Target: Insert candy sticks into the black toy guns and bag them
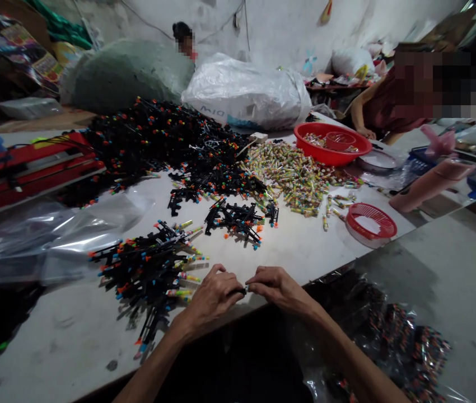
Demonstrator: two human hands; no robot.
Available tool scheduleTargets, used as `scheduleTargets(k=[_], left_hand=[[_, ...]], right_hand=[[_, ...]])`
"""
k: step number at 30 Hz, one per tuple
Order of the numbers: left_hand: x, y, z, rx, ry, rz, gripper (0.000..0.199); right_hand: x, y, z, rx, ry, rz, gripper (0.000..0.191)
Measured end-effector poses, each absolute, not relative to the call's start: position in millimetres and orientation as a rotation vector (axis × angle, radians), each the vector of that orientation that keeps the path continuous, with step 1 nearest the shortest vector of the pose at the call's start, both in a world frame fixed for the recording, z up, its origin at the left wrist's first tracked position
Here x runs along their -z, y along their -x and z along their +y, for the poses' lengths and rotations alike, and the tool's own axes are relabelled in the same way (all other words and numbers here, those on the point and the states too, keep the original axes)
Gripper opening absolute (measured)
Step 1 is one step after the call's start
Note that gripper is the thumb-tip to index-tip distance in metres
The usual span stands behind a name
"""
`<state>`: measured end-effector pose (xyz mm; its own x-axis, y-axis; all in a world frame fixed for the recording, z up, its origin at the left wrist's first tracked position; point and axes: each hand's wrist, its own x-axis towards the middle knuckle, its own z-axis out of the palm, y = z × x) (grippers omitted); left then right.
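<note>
Near the table's front edge, my left hand (219, 291) is closed round a small black plastic piece (241, 291), mostly hidden by the fingers; its colour matches the toy guns. My right hand (275, 285) meets it from the right, thumb and fingertips pinched at a tiny pale tip that I cannot make out. Left of my hands lies a heap of black toy guns (141, 263) with orange and blue tips, several with yellow-green candy tubes (179, 293) at their right ends. A smaller group of toy guns (238, 219) lies beyond my hands.
A large mound of toy guns (171, 134) covers the back, beside a pile of wrapped candy tubes (292, 173). A red basin (334, 157) and red basket (370, 224) stand right. Clear plastic bags (82, 246) lie left. Another person's arm (362, 112) rests at the far right.
</note>
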<state>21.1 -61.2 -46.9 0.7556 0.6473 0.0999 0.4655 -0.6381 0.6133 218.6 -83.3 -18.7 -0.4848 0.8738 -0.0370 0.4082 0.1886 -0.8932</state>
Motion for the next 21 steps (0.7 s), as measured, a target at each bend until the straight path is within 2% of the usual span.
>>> scheduleTargets(k=[5,10,15,18,20,21], left_hand=[[37.9,-10.8,-61.5,-0.383,-2.293,0.795,0.019],[23.0,-13.1,-60.5,-0.274,-2.385,0.751,0.021],[20.4,10.7,-47.6,-0.282,-2.545,0.966,0.021],[20.8,39.3,-21.5,-0.355,-2.743,1.285,0.019],[20.9,41.8,-2.4,-0.436,-2.839,1.467,0.028],[21.2,34.7,5.3,-0.460,-2.867,1.491,0.033]], right_hand=[[16.7,-212.4,-83.2,-1.099,1.151,-2.166,0.029],[24.1,-206.5,-92.4,-1.332,1.125,-1.927,0.026],[37.5,-221.0,-80.1,-1.230,1.284,-1.784,0.033],[40.2,-273.9,-41.0,-0.901,1.702,-1.603,0.045],[36.6,-320.1,-13.3,-0.445,2.181,-1.468,0.041],[34.0,-341.3,-1.8,-0.321,2.288,-1.391,0.039]])
